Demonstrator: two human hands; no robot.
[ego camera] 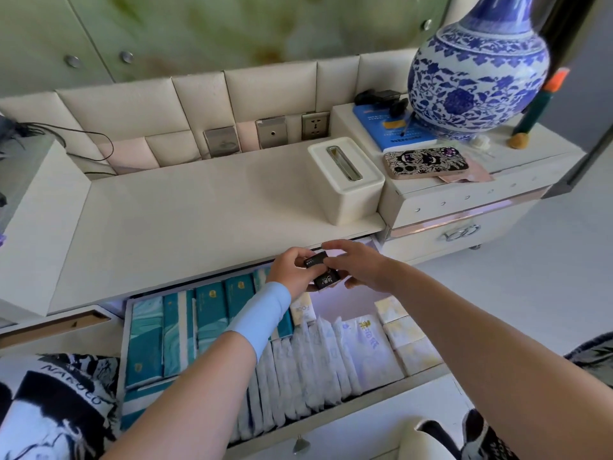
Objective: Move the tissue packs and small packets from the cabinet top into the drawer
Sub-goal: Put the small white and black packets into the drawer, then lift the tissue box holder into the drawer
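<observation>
Hovering above the open drawer (365,398) at the front edge of the counter (199,207), the left hand (288,270) gripped two small black packets (325,281). The right hand (361,267) pinched them too.

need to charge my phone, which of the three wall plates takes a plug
The rightmost plate: pale, with pin slots. The middle plate and left plate are brushed metal.

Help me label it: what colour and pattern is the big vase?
The vase is white with blue floral scrollwork; head view shows it best.
</observation>
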